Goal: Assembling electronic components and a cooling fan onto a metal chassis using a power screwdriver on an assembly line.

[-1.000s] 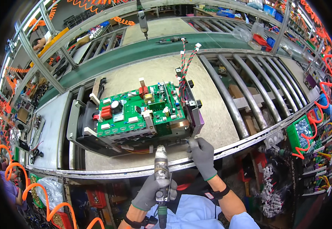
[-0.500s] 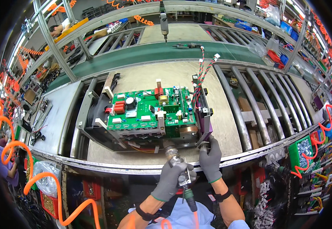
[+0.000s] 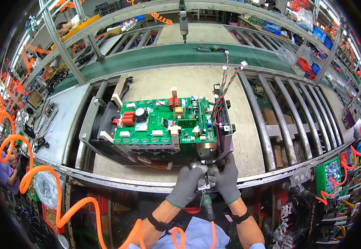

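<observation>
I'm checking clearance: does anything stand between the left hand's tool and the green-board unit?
Nothing visible stands between the tool in the left hand and the near side of the green-board unit. The right hand is beside the tool, whose tip is unclear.

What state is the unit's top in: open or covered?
Open: the green circuit board lies uncovered, its red components and yellow component visible from above.

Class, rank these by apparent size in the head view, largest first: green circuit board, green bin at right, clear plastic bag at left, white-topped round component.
1. Green circuit board
2. Green bin and clear plastic bag: too alike to rank
3. White-topped round component
</observation>
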A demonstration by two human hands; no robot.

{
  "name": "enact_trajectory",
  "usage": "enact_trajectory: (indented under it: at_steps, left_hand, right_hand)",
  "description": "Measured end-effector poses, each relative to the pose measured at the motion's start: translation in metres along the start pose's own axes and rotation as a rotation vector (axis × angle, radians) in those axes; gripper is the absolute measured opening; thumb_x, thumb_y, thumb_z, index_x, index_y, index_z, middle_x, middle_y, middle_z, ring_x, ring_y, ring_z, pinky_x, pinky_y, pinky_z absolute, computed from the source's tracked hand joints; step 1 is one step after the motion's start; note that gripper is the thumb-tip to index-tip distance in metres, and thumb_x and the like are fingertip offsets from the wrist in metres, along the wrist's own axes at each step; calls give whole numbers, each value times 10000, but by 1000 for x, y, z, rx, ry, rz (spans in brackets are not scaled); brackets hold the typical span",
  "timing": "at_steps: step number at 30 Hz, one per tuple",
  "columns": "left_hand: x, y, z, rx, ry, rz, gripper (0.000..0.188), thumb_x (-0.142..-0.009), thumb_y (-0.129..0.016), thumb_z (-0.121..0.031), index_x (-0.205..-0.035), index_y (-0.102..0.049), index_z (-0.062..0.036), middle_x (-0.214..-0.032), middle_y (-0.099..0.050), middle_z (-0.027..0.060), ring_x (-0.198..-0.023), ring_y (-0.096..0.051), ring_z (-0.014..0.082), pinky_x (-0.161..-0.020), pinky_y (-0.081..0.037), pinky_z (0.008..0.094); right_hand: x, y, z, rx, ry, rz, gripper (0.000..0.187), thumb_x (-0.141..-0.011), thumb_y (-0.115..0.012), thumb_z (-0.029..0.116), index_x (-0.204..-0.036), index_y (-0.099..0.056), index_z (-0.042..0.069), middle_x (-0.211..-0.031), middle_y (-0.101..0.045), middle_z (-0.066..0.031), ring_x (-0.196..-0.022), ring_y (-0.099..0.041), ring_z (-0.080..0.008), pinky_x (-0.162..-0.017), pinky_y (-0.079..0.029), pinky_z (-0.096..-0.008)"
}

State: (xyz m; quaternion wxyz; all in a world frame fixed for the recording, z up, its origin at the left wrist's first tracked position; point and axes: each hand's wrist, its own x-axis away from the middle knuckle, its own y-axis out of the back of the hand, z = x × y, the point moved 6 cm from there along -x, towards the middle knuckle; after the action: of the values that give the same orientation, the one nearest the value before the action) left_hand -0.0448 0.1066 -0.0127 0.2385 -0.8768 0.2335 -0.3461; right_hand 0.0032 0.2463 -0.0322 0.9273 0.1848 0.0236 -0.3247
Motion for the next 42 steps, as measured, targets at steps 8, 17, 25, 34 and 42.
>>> enact_trajectory:
  at_steps: [8, 17, 25, 34, 42]
  left_hand:
    - [-5, 18, -14, 1, 166, 75, 274, -908, -588, -189, -1032, -636, 50, -879, -693, 153, -705, -694, 219, -668, -592, 336]
    - [-2, 22, -23, -134, 172, 148, 288, -908, -580, -253, -918, -661, 22, -741, -678, 141, -659, -674, 212, -658, -563, 317]
    - [-9, 23, -16, -138, 188, 198, 254, -927, -569, -237, -937, -640, 7, -769, -662, 135, -677, -670, 216, -656, -556, 345]
    - [-9, 22, -18, -116, 213, 119, 196, -929, -580, -205, -881, -628, -21, -733, -634, 84, -659, -662, 208, -646, -557, 351]
    - [-12, 27, -16, -102, 186, 143, 185, -934, -586, -186, -915, -633, -8, -810, -675, 123, -679, -685, 226, -652, -582, 359]
  right_hand:
    - [-11, -8, 0, 104, -18, -103, 238, -799, -715, 138, -953, -562, 38, -728, -630, -128, -652, -655, -288, -603, -502, -396]
    - [-11, -10, -12, 59, -13, -109, 212, -829, -728, 165, -891, -562, 51, -679, -607, -110, -594, -619, -266, -569, -476, -383]
    - [-11, -10, 0, 47, -15, -127, 205, -876, -702, 179, -993, -607, 40, -682, -637, -88, -585, -632, -229, -569, -486, -364]
    - [-12, -10, -7, 42, -87, -93, 216, -871, -703, 193, -982, -608, 34, -721, -679, -119, -632, -677, -265, -603, -516, -384]
    - [-10, -6, 3, 114, -44, -77, 255, -858, -705, 183, -1049, -615, 40, -794, -699, -121, -709, -696, -282, -662, -530, -395]
